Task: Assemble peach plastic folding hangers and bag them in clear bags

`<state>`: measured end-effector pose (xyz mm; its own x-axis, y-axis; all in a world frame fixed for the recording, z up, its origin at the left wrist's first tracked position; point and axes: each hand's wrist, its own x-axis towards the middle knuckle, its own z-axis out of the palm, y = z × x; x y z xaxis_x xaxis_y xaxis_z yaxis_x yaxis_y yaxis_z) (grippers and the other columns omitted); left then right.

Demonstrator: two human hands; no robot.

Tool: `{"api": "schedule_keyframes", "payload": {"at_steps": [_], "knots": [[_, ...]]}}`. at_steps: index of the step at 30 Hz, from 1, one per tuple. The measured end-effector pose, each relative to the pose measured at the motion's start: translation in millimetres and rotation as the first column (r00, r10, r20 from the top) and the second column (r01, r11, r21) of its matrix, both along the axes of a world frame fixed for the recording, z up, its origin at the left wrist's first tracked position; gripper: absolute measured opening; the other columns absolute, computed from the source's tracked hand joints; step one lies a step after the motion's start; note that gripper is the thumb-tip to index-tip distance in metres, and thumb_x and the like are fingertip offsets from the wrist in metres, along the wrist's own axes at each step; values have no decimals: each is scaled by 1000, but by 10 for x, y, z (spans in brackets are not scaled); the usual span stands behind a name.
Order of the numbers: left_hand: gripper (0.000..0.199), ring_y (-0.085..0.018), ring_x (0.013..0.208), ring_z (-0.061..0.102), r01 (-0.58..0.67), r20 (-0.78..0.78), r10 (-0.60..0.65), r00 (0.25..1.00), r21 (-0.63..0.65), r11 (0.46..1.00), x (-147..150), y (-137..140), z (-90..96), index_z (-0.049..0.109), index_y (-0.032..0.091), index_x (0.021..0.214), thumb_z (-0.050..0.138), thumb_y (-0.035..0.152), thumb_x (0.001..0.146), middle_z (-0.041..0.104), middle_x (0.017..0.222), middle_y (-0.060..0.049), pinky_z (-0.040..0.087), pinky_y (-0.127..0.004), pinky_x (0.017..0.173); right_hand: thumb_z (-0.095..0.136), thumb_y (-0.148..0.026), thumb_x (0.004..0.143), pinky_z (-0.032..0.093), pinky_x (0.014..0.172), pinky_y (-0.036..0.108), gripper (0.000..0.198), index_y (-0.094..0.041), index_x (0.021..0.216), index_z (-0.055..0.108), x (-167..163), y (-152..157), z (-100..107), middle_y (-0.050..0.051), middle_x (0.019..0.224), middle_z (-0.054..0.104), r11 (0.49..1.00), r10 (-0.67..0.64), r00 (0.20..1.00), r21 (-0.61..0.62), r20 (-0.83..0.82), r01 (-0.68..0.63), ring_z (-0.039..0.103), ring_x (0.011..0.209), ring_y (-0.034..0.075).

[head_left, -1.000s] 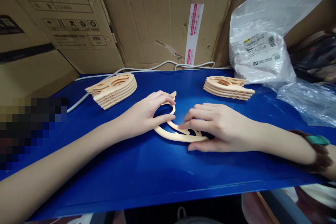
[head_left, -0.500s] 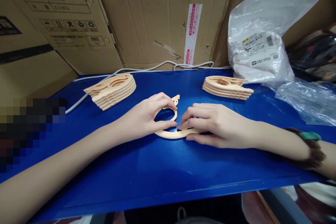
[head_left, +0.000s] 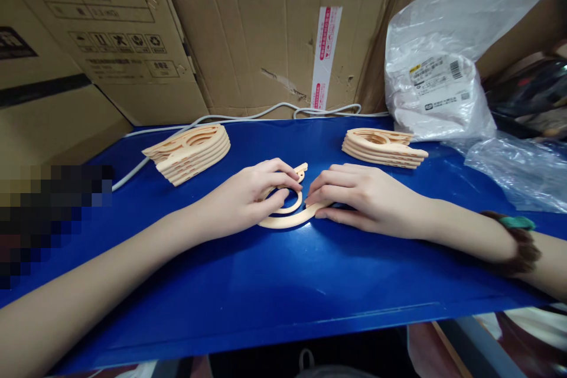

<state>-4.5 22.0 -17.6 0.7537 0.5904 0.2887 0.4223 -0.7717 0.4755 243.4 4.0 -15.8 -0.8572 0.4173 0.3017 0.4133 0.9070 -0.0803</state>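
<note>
A beige plastic folding hanger (head_left: 286, 222), with a ring-shaped part inside a curved arm, lies at the middle of the blue table (head_left: 283, 289). My left hand (head_left: 257, 192) pinches its ring side between thumb and fingers, covering part of it. On the other side, my right hand (head_left: 363, 195) is closed around the end of the curved arm, which its fingers hide. Behind my left hand rests a stack of similar beige hangers (head_left: 195, 156), folded and nested. Another such stack (head_left: 376, 150) lies beyond my right hand.
Cardboard boxes (head_left: 248, 47) wall the back and left of the table. A white cable (head_left: 248, 116) runs along the rear edge. At the back right stands a white plastic parcel bag (head_left: 443, 88), with clear plastic wrap (head_left: 522, 168) beside it.
The hanger has turned slightly, its right end swinging up and away from me. My right hand has moved a little farther back with it; my left thumb has shifted onto the ring.
</note>
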Motion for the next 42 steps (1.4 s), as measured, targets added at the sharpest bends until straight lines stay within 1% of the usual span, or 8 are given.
{"api": "schedule_keyframes", "payload": {"at_steps": [5,11,16,21,26,34,38,42], "knots": [[37,-18,108,64,15,59,-15,998,5,1000,7,27,-21,71,20,105,38,9,91,67,116,-6,50,-31,95,46,-27,101,47,84,34,25,-14,106,66,5,6,1,8,104,72,999,-17,1000,28,8,17,60,95,20],[32,-19,106,66,71,114,-72,991,15,997,-9,97,-61,69,19,108,42,12,94,69,113,-8,52,-32,93,47,-27,99,48,80,34,22,-15,104,66,19,17,-5,10,99,70,998,-30,1000,47,7,30,61,92,21],[27,-18,106,63,-21,58,16,998,88,996,-49,99,-25,64,20,114,45,16,95,67,115,-7,49,-31,91,49,-28,98,48,85,35,21,-15,108,63,35,23,-7,12,108,66,999,-38,999,20,-26,39,60,99,22],[17,-17,90,62,-163,-60,178,982,196,967,-45,26,17,64,21,106,52,27,95,67,100,-3,47,-28,73,55,-30,95,49,89,38,25,-16,116,60,44,43,-2,13,120,63,998,-60,997,-16,-40,60,59,106,24],[16,-17,90,63,-124,-120,159,980,261,957,-12,-72,69,66,21,99,50,25,96,69,101,-1,45,-28,75,56,-40,94,46,101,45,47,-15,134,51,55,79,-41,17,138,56,994,-98,995,-47,-33,96,55,123,27],[19,-19,97,62,-42,-121,58,991,128,991,-8,-120,82,63,23,106,53,36,97,68,103,-3,47,-30,83,54,-49,94,42,105,49,61,-15,143,40,91,127,-102,19,142,52,994,-67,997,-92,-43,62,51,130,28],[44,-23,111,58,-21,-133,32,991,82,996,25,-162,102,56,24,119,64,53,87,61,124,-6,47,-33,89,58,-62,86,48,91,47,67,-14,131,49,85,120,-53,18,122,62,993,-107,993,-62,-47,104,60,109,30],[72,-28,112,58,-84,-209,118,971,165,983,51,-194,100,49,21,129,68,65,77,59,128,-9,48,-38,89,58,-72,80,48,83,46,76,-9,122,53,75,92,-6,18,109,65,983,-176,984,54,-21,177,61,95,31]]}}
